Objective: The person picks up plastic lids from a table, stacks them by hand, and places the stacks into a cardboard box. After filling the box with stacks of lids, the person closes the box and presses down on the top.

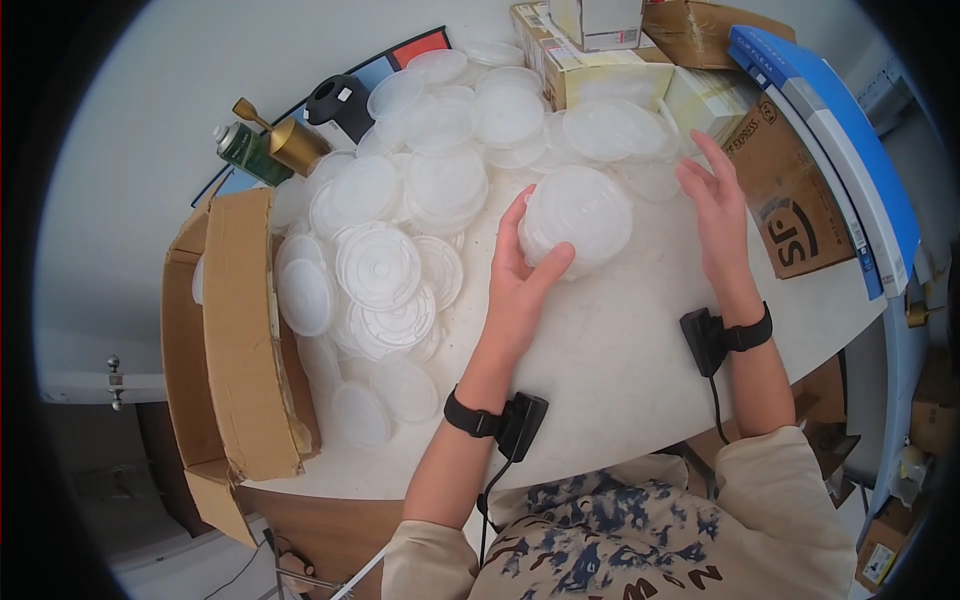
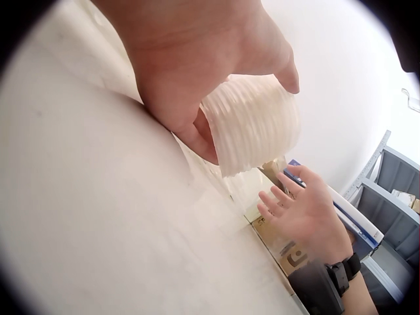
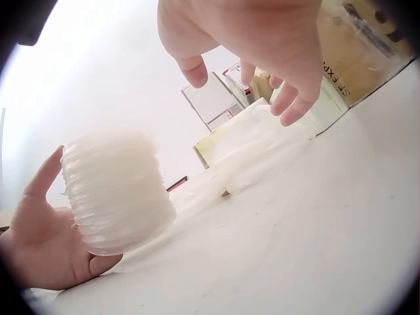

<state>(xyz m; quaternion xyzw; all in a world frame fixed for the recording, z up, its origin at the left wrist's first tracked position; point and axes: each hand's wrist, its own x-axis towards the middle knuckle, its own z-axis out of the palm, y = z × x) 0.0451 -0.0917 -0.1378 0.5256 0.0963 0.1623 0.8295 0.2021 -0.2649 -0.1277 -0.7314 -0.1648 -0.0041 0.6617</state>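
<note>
My left hand (image 1: 522, 270) grips a thick stack of round translucent plastic lids (image 1: 580, 215), thumb on one side and fingers on the other. From the side, in the right wrist view, the stack (image 3: 118, 193) shows many ridged rims pressed together. To the right of it my right hand (image 1: 718, 200) is held up, apart from the stack, fingers spread and holding nothing. In the left wrist view that right hand (image 2: 305, 213) shows its palm beyond the lids. Loose piles of similar lids (image 1: 380, 265) cover the table's left and back.
A long open cardboard box (image 1: 240, 330) stands along the left edge. A green can (image 1: 245, 150), a brass-coloured container (image 1: 297, 147) and a black object (image 1: 340, 108) are behind it. Cartons (image 1: 590, 75), an SF Express box (image 1: 795, 200) and blue binders (image 1: 830, 130) line the back and right.
</note>
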